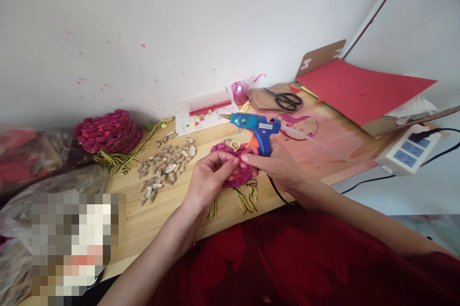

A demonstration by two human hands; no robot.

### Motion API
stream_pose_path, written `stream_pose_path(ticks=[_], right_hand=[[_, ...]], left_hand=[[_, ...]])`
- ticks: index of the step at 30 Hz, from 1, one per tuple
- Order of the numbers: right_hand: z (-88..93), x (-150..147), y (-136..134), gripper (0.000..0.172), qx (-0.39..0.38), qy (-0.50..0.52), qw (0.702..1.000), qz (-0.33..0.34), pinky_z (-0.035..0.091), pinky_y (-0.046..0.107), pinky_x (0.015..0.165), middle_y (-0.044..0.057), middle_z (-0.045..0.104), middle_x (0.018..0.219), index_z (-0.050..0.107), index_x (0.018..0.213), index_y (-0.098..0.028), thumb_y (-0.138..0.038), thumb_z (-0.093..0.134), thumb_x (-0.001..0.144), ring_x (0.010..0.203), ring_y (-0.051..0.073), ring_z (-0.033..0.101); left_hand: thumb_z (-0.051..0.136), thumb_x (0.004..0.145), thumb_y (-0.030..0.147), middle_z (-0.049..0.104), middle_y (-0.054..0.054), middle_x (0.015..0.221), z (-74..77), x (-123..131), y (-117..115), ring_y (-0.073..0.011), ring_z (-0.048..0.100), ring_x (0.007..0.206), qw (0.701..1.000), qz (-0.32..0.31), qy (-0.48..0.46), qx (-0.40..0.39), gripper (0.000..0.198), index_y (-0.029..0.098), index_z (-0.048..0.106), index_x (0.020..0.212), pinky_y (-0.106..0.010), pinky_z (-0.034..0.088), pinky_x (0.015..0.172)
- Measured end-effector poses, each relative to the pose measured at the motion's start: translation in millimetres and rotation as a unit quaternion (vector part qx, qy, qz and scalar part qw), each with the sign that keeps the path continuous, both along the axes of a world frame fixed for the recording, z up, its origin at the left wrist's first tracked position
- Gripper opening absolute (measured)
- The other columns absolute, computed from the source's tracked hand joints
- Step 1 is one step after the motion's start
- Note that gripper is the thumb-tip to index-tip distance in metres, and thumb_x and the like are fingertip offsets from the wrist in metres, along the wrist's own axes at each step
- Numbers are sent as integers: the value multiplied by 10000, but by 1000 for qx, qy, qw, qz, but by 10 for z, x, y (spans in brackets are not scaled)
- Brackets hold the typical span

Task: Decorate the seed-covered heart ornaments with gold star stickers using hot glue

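The left hand and right hand pinch a tiny reddish piece over the knobbly pink disc, and the right-held glue gun, nozzle toward nine o'clock, could drip if that crowded grip slips.

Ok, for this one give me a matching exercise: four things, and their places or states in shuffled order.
1. Glue gun
2. Scissors
3. Peanut shells
4. Power strip

A. Lying on brown cardboard
B. Has a black plug in it
C. In the right hand
D. Scattered on the wooden tabletop

Pairs: 1-C, 2-A, 3-D, 4-B.
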State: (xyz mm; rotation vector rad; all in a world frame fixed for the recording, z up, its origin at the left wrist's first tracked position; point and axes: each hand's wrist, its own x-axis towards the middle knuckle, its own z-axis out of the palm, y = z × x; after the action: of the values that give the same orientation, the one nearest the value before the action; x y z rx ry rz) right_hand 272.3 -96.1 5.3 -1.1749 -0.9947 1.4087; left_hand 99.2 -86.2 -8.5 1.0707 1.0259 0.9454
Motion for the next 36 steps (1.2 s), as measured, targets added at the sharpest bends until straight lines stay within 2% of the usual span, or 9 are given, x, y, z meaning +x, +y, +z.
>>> stream_pose_path(ticks=[3, 5, 8, 11, 17, 21, 25, 31, 36], right_hand=[[-44, 102, 3, 253, 15, -19, 999, -27, 507, 296, 615, -24, 684, 767, 672, 848, -217, -307, 853, 695, 660, 149, 605], [-113, 231, 7, 265, 31, -34, 997, -61, 509, 302, 678, -28, 667, 775, 675, 859, -211, -335, 863, 719, 678, 140, 588], [-245, 441, -9, 299, 22, -62, 992, -104, 505, 318, 725, -33, 653, 783, 674, 877, -213, -384, 874, 734, 706, 147, 588], [-341, 555, -62, 339, -12, -75, 992, -105, 486, 311, 721, -36, 656, 769, 661, 872, -207, -417, 885, 729, 699, 147, 608], [-362, 488, -118, 375, -55, -28, 996, -66, 503, 311, 720, -18, 715, 869, 669, 976, -222, -426, 877, 740, 751, 167, 642], [-350, 468, -49, 356, -45, -1, 996, -79, 534, 333, 794, 3, 745, 934, 681, 955, -238, -392, 895, 715, 820, 189, 671], [-369, 487, 24, 375, -39, 3, 994, -97, 548, 356, 813, 4, 744, 904, 681, 934, -239, -365, 916, 670, 822, 206, 682], [-384, 468, 83, 400, -45, 23, 994, -102, 543, 335, 764, -20, 723, 862, 663, 964, -230, -359, 905, 673, 754, 173, 667], [-391, 434, 111, 383, -45, 18, 996, -74, 538, 334, 816, -16, 738, 921, 659, 987, -231, -341, 888, 701, 813, 172, 674]], left_hand=[[839, 773, 429, 700, -18, 764, -40, -152, -37, -112, 602, 659, 997, 21, 59, 54, 278, 174, 730, 799, -215, 477, 620], [824, 795, 392, 730, -50, 990, -92, -311, -78, -160, 663, 907, 990, 57, 87, 92, 225, 184, 737, 799, -243, 514, 802], [810, 811, 393, 705, -73, 1214, -193, -544, -163, -231, 596, 1245, 986, 94, 110, 82, 208, 199, 736, 796, -307, 443, 1057], [808, 815, 417, 689, -93, 1294, -264, -657, -251, -263, 540, 1349, 987, 96, 119, 42, 233, 198, 730, 802, -363, 376, 1149], [792, 832, 447, 683, -103, 1348, -223, -549, -318, -282, 514, 1397, 994, 56, 95, 13, 252, 206, 722, 807, -398, 370, 1172], [784, 842, 448, 674, -93, 1367, -207, -511, -319, -272, 532, 1377, 995, 46, 87, 3, 252, 210, 712, 802, -389, 393, 1147], [770, 855, 455, 676, -95, 1346, -282, -573, -305, -274, 548, 1349, 994, 36, 104, 5, 253, 211, 711, 824, -396, 398, 1132], [779, 836, 454, 622, -118, 1404, -351, -618, -145, -277, 455, 1439, 986, 76, 138, 60, 254, 210, 707, 844, -387, 348, 1162], [774, 821, 473, 642, -140, 1368, -253, -485, 10, -291, 456, 1438, 985, 42, 153, 66, 278, 204, 705, 805, -377, 382, 1128]])
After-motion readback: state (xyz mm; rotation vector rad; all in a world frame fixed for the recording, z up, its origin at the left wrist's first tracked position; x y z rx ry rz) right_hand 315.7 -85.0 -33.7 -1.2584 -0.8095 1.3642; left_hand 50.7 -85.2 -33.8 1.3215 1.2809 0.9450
